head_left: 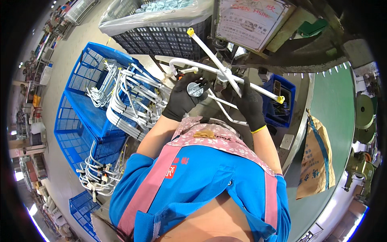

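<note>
My left hand (180, 100), in a black glove, is closed on a small round grey disc (195, 89) with a raised pattern on its face. My right hand (251, 107), gloved the same way, grips a white bent-tube frame (212, 54). Two of its tubes cross near a round silvery fitting (223, 74), and yellow caps (280, 99) sit on tube ends. The frame's curved end reaches above my left hand. More white tube lies below, between my hands; whether it belongs to the same frame I cannot tell.
Blue crates (82, 117) at the left hold several bent white tubes (131, 94). Ahead stands a black crate (159, 42), plastic-lined, with pale blue parts. A machine with a sign plate (252, 22) overhangs the front. Rightward are a blue bin (285, 117) and a brown sack (316, 161).
</note>
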`<state>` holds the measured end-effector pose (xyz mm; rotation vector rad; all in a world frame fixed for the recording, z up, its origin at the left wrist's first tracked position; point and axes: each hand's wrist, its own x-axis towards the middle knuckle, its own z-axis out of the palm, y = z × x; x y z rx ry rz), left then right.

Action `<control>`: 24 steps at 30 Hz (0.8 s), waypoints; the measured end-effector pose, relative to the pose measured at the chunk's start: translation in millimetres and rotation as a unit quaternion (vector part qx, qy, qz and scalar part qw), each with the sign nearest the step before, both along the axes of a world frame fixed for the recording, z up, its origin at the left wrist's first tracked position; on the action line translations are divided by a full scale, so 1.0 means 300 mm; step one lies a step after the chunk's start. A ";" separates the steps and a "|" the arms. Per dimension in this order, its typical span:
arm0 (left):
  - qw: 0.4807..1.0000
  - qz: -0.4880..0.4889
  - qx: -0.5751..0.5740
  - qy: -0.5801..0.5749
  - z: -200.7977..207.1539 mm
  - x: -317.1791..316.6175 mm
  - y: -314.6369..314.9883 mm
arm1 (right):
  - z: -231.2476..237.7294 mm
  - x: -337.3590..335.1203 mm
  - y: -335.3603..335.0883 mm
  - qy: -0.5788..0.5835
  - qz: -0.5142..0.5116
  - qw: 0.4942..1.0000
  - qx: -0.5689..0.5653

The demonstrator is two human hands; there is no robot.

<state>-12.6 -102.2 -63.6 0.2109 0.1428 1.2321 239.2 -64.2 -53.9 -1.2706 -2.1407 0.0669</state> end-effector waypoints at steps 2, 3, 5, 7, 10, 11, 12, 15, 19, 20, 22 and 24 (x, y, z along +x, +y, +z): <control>0.997 0.004 0.079 -0.019 0.010 -0.011 0.015 | -0.015 0.003 0.003 -0.006 -0.013 0.999 -0.033; 0.996 0.014 0.086 0.012 0.018 -0.015 0.020 | -0.021 0.006 0.003 -0.009 -0.019 0.999 -0.047; 0.991 0.036 0.045 0.118 0.040 -0.010 0.028 | -0.031 0.003 0.004 -0.005 -0.019 0.999 -0.048; 0.959 0.014 0.050 0.279 0.073 -0.005 0.045 | -0.032 0.001 0.002 -0.011 -0.031 0.996 -0.080; 0.793 0.065 0.201 0.571 0.116 0.038 0.080 | -0.017 0.001 -0.005 -0.017 -0.039 0.995 -0.087; 0.817 0.042 0.165 0.550 0.127 0.053 0.090 | -0.011 -0.001 -0.007 -0.021 -0.045 0.994 -0.098; 0.801 0.056 0.138 0.580 0.134 0.083 0.116 | -0.004 -0.005 -0.009 -0.001 -0.048 0.994 -0.102; 0.514 0.252 0.377 0.728 0.153 0.122 0.172 | 0.016 -0.014 -0.009 0.008 -0.047 0.995 -0.092; 0.336 0.261 0.455 0.782 0.159 0.149 0.255 | 0.036 -0.015 -0.020 -0.003 -0.069 0.988 -0.141; 0.356 0.247 0.462 0.774 0.158 0.150 0.268 | 0.038 -0.018 -0.024 -0.013 -0.080 0.985 -0.150; 0.393 0.217 0.471 0.759 0.158 0.150 0.293 | 0.042 -0.024 -0.029 -0.013 -0.088 0.987 -0.133; 0.353 0.222 0.518 0.747 0.159 0.141 0.313 | 0.043 -0.033 -0.035 0.010 -0.096 0.991 -0.090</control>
